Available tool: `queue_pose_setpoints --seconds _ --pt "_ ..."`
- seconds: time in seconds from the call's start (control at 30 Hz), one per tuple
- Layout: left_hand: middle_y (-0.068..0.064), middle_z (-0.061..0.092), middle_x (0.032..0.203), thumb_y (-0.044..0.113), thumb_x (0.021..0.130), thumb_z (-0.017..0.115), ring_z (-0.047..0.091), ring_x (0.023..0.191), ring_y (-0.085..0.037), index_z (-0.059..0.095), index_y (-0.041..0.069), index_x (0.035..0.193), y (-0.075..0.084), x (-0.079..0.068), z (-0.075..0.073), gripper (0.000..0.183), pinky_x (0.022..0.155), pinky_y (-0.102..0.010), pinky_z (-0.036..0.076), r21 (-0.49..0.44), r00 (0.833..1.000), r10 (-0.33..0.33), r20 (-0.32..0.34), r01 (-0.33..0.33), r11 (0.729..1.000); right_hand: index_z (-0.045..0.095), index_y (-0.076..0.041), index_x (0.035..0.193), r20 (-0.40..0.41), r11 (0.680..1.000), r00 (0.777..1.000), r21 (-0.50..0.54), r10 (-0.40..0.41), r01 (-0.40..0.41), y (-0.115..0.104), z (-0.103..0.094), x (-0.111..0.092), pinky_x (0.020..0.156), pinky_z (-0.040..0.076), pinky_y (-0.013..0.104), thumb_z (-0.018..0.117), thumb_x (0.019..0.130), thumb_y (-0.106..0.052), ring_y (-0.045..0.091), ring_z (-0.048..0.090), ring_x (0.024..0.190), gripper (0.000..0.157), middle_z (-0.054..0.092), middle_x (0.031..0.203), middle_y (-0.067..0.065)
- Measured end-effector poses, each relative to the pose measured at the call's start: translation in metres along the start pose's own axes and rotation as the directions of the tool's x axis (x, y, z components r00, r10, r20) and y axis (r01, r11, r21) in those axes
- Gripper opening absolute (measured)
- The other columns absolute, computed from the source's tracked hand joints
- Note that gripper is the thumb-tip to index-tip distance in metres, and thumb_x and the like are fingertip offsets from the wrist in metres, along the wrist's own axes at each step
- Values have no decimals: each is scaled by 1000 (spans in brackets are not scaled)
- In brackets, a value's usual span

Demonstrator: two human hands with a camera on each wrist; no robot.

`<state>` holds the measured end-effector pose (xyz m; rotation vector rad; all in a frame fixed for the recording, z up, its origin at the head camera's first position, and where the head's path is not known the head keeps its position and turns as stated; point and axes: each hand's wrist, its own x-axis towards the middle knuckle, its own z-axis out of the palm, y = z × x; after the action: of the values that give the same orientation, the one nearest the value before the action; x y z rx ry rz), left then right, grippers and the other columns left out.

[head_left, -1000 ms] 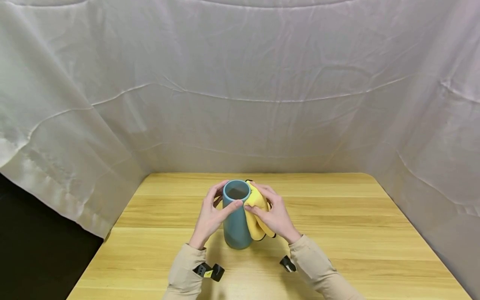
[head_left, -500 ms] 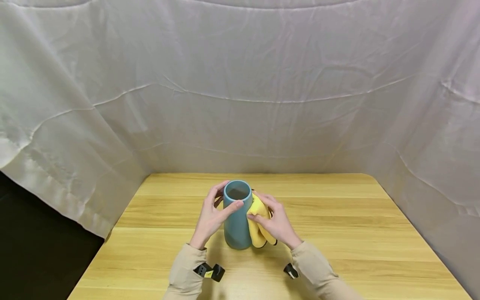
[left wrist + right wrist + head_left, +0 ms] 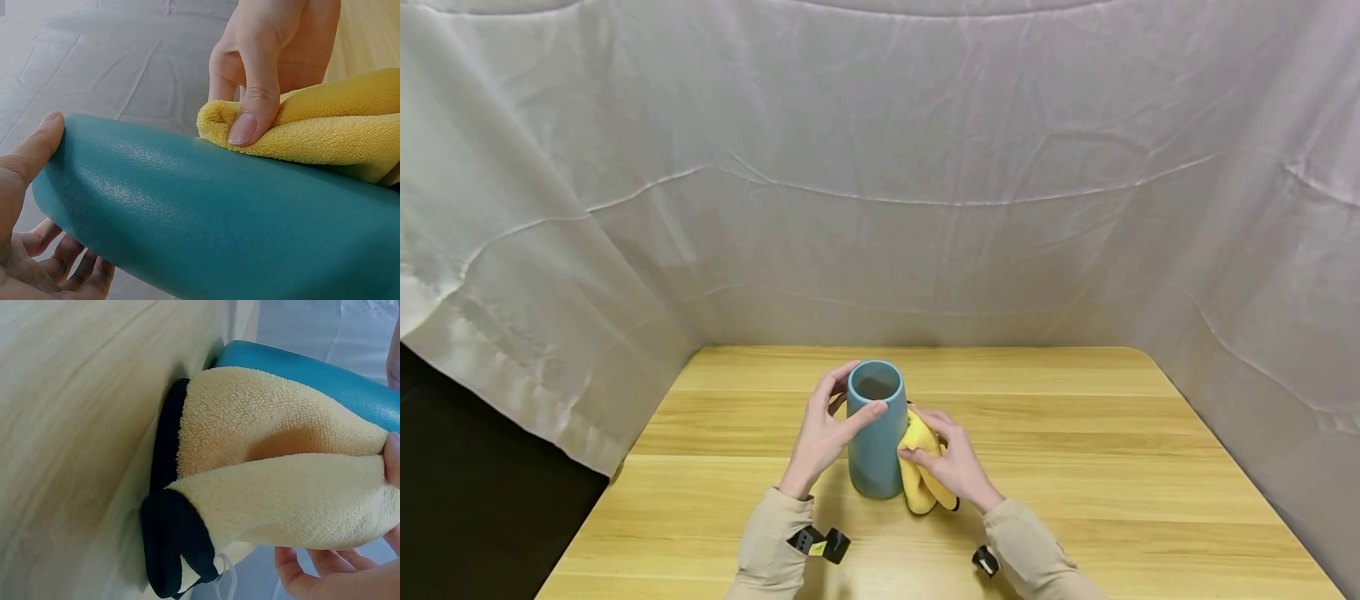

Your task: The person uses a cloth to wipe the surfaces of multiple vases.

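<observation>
A tall teal vase [image 3: 874, 454] with an open round mouth stands upright on the wooden table. My left hand [image 3: 822, 429] grips it near the rim, thumb on the front and fingers round the left side. In my right hand [image 3: 953, 457] is a folded yellow towel [image 3: 917, 479], pinched between thumb and fingers and held against the vase's right side. The left wrist view shows the towel [image 3: 337, 134] bunched under the right thumb, right at the teal wall [image 3: 187, 200]. Dark-edged ends of the towel [image 3: 275, 487] hang down close to the table in the right wrist view.
The light wooden table [image 3: 1112, 467] extends on both sides of the vase. Pale grey curtains [image 3: 880, 250] enclose it at the back and sides. A black area [image 3: 475, 483] lies beyond the table's left edge. Small black cameras [image 3: 835, 546] sit at both wrists.
My right hand has slid the yellow towel downward along the vase's right side, from near the rim to about mid-height. The left hand and the vase have stayed nearly still.
</observation>
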<state>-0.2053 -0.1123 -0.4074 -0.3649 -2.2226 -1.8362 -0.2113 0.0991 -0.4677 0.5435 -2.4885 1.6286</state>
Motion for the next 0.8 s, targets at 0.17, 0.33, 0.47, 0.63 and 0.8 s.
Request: queue_pose_setpoints --seconds 0.17,0.33,0.47,0.63,0.8 --pt "-9 60 133 20 84 82 54 124 -27 53 18 142 0 0 0 65 115 -55 40 -1 1000 10 2 -10 1000 59 -9 141 2 1000 1000 5 -18 18 1 -1 1 96 49 37 83 83 -16 30 60 118 64 65 132 13" --pt "-10 60 133 19 84 82 54 124 -29 53 17 142 -1 0 0 65 115 -56 40 1 1000 13 2 -13 1000 58 -11 142 8 999 999 22 -33 32 0 -2 3 97 49 38 82 84 -17 30 59 119 62 64 133 13" --pt "-9 60 133 20 84 82 54 124 -28 54 17 142 -1 1 0 64 115 -55 39 -3 1000 12 -1 -12 1000 58 -11 142 -8 995 996 45 -88 88 -9 -5 8 92 52 31 80 86 -16 27 60 114 60 63 133 15" --pt "-9 60 134 19 85 82 53 124 -28 53 17 142 -1 1 0 64 116 -55 39 -7 1000 10 0 -10 1000 59 -10 141 -53 980 981 53 -187 190 -32 -11 17 88 53 26 79 86 -12 20 61 109 59 64 131 15" --pt "-10 59 134 18 85 82 53 124 -29 53 15 143 0 0 0 65 115 -55 39 -11 1000 16 1 -16 1000 58 -10 142 -63 978 977 50 -201 205 -52 -16 22 91 53 28 79 86 -11 27 61 116 59 62 136 15"
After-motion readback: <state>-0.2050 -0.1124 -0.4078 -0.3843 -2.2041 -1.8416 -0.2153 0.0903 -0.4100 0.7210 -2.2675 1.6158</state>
